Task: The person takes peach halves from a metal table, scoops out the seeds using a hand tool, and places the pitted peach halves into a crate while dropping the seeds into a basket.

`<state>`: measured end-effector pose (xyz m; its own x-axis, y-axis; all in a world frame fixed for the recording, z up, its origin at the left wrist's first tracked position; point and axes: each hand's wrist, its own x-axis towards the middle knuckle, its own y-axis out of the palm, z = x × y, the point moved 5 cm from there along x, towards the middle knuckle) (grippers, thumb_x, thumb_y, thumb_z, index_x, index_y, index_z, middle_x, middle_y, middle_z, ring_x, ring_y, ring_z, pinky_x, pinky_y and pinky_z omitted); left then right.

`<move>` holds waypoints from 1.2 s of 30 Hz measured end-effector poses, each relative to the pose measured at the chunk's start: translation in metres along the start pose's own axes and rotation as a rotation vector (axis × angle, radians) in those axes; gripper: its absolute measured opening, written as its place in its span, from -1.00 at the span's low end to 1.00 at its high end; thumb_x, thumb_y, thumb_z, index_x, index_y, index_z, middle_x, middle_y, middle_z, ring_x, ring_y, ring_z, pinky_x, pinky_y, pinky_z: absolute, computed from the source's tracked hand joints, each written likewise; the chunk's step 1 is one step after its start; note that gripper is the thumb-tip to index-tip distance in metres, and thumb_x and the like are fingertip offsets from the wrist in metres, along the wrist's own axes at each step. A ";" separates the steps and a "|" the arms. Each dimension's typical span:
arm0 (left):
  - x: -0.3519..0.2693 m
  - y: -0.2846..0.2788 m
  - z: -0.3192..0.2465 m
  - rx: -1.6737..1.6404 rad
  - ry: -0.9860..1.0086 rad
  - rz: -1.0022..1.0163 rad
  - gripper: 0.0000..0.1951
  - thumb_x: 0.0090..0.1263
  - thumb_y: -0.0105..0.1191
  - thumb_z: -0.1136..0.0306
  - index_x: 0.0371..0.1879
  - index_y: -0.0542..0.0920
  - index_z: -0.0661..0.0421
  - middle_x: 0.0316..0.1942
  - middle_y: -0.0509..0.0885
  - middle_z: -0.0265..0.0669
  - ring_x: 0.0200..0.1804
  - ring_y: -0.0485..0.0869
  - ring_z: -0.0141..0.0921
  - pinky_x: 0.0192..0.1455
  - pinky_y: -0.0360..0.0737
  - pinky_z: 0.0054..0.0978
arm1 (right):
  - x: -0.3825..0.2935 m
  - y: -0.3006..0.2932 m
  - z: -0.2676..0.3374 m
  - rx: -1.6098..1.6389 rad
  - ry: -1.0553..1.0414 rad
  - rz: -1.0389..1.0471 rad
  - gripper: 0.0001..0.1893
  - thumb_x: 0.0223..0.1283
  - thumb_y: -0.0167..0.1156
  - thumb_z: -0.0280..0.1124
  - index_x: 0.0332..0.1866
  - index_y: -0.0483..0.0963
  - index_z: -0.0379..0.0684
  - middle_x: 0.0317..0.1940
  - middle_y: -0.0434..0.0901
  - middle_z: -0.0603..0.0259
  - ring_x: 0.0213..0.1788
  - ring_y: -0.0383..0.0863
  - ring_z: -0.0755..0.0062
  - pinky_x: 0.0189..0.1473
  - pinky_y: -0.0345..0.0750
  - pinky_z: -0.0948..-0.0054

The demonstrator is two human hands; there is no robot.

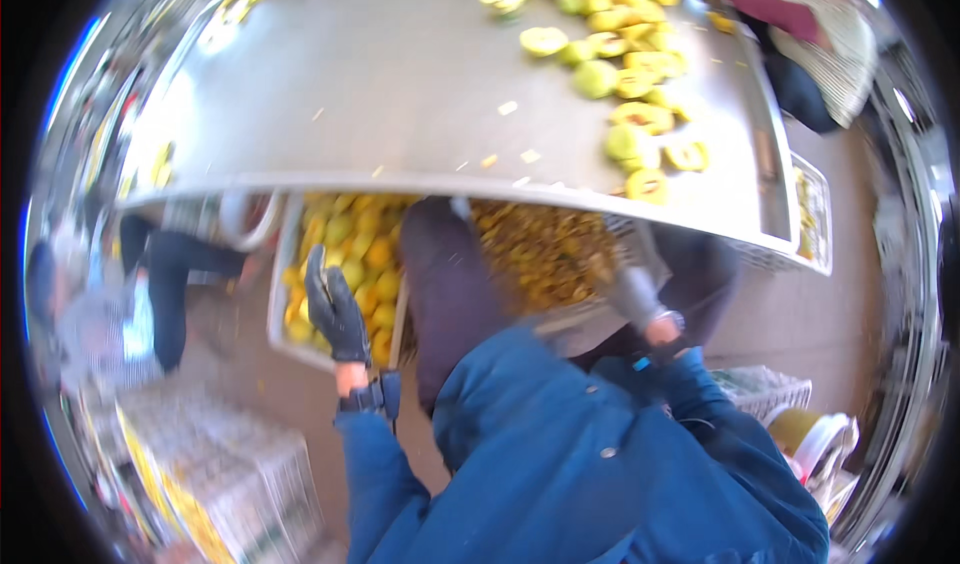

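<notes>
My left hand [335, 305], in a dark glove, is raised over a crate of yellow-green fruit [360, 249], its fingers extended and nothing seen in it. Blurred by motion, my right hand [634, 294] is gloved in grey and sits at the right side of a crate of small brown-yellow fruit pieces [540, 256]; whether it holds anything cannot be told. Both crates stand below the near edge of a metal table [337, 98]. Cut fruit halves [637, 117] lie on the table's right part, with small pale scraps near its front edge.
A co-worker [817, 38] sits at the table's upper right, and another person [112, 316] is at the far left. Stacked white crates [232, 466] stand at lower left. A white crate [817, 211] is right of the table; a bucket [810, 444] stands at lower right.
</notes>
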<state>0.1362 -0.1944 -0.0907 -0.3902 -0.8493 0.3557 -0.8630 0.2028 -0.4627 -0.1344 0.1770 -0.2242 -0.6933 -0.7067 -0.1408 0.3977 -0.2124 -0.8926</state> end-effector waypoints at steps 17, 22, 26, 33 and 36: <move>0.089 0.442 -0.191 0.562 1.044 0.893 -0.31 0.23 0.21 0.07 0.37 0.31 -0.09 0.28 0.41 -0.04 0.33 0.35 -0.03 0.37 0.30 -0.08 | -0.046 -0.024 0.013 0.574 0.353 0.077 -0.60 0.16 0.23 -0.17 -0.05 0.44 -0.25 -0.46 0.60 -0.19 -0.33 0.63 -0.20 -0.27 0.54 0.02; 0.095 0.404 -0.181 -0.120 0.552 1.027 -0.40 0.27 0.18 0.25 0.29 0.35 0.14 0.18 0.51 -0.07 0.19 0.52 -0.07 0.16 0.55 -0.19 | -0.046 -0.028 0.014 0.607 0.320 0.072 -0.60 0.18 0.23 -0.13 -0.08 0.43 -0.27 -0.45 0.59 -0.20 -0.32 0.63 -0.20 -0.27 0.55 0.06; 0.064 0.334 -0.166 -1.055 -0.443 1.060 -0.51 0.44 0.03 0.24 0.25 0.34 0.28 0.17 0.51 -0.02 0.18 0.55 -0.14 0.17 0.60 0.00 | -0.036 -0.067 0.015 0.751 0.281 -0.096 -0.62 0.18 0.23 -0.16 -0.08 0.42 -0.24 -0.48 0.58 -0.19 -0.34 0.63 -0.19 -0.28 0.52 0.08; -0.002 0.261 -0.191 -1.356 -0.639 0.848 -0.46 0.53 -0.15 -0.04 0.15 0.40 0.27 0.11 0.54 -0.02 0.17 0.53 -0.04 0.23 0.51 0.11 | -0.007 -0.176 0.087 0.633 0.141 -0.280 -0.63 0.19 0.22 -0.25 0.00 0.46 -0.28 -0.39 0.63 -0.10 -0.29 0.69 0.02 -0.26 0.53 0.21; -0.021 0.229 -0.233 -1.285 -0.327 0.818 -0.61 0.52 -0.05 0.20 0.15 0.41 0.24 0.05 0.57 -0.06 0.11 0.58 -0.18 0.18 0.56 -0.11 | -0.016 -0.186 0.108 0.723 0.066 -0.428 -0.63 0.19 0.24 -0.30 0.02 0.44 -0.29 -0.45 0.62 -0.08 -0.37 0.67 0.02 -0.31 0.54 0.21</move>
<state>-0.1277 -0.0165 -0.0152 -0.9375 -0.3338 0.0987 -0.2094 0.7673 0.6061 -0.1323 0.1553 -0.0098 -0.8965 -0.4310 0.1027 0.3641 -0.8488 -0.3835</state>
